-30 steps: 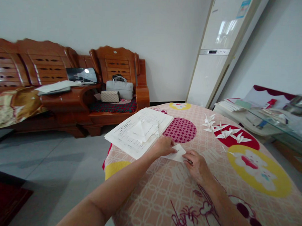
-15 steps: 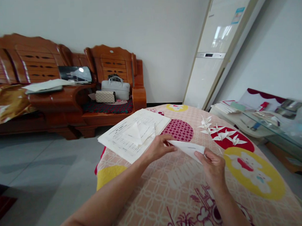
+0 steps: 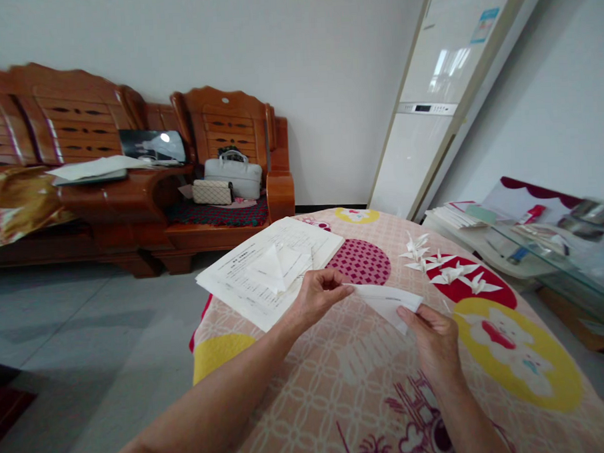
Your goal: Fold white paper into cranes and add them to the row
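Note:
A folded white paper [image 3: 385,299] hangs just above the patterned tablecloth [image 3: 348,378], stretched between both hands. My left hand [image 3: 318,296] pinches its left tip with curled fingers. My right hand [image 3: 434,341] grips the paper's right end between thumb and fingers. Behind my left hand lies a stack of printed sheets [image 3: 268,268] with a folded white triangle on top. Several finished white paper cranes [image 3: 447,270] stand on the cloth to the right.
The round table's left edge [image 3: 199,331] drops to a grey tiled floor. A wooden sofa [image 3: 130,187] with bags and a laptop stands behind. A tall white air conditioner [image 3: 428,127] and a glass side table [image 3: 533,243] with papers stand at the right.
The paper was pressed flat on the cloth a second ago. Both hands have lifted it off the table and now hold it by its two ends.

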`<state>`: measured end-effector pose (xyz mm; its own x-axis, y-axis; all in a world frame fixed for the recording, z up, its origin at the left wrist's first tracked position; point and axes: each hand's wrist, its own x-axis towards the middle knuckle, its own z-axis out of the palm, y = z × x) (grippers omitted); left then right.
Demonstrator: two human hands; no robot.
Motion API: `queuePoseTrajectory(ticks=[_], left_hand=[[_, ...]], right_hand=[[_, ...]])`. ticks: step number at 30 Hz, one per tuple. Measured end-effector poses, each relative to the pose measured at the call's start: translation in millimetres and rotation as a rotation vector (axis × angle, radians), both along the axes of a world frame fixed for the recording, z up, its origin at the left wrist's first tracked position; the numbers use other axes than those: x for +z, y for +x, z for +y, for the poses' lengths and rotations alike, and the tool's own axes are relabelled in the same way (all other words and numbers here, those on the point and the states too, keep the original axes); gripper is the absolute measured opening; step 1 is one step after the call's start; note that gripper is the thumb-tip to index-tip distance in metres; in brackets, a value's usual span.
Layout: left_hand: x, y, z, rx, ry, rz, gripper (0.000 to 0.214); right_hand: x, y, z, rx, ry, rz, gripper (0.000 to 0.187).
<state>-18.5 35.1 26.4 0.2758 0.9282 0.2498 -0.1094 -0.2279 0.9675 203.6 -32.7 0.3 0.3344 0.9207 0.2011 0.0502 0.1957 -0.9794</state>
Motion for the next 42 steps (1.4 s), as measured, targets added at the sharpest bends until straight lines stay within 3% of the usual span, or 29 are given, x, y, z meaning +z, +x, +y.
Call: queuePoseTrajectory(ticks=[3,5,9,13,20,28,42], left_hand=[[6.0,-5,2,-0.006,0.034,0.066,0.027],[10.9,-9,3,-0.046,0.043,0.108,0.031],[12.7,-10,4,-0.298,-0.059,0.222,0.03],[4.8,-1,-1,-0.485,-0.157,0.274,0.028],[-1.0,10,-6,-0.363,-0.195,0.258,0.029],[-6.0,11,-5,-0.327,-0.284,0.177,0.028],[-3.1,13,-9,-0.174,-0.294,0.124,0.016]], right_hand=[[3.5,0,-3,0.076,-0.067,0.106,0.024],[7.5,0,-5,0.199,-0.146,0.127,0.023],[14.5,-5,-9,0.476,-0.312,-0.001,0.028],[13.0,-12,-9,0.6,-0.329,-0.161,0.027],[8.7,-16,-8,0.591,-0.246,-0.289,0.018],[13.0,-17,-9,0.627,-0.188,-0.207,0.049],[19.3,-20,-17,0.457,-0.04,-0.527,0.053]])
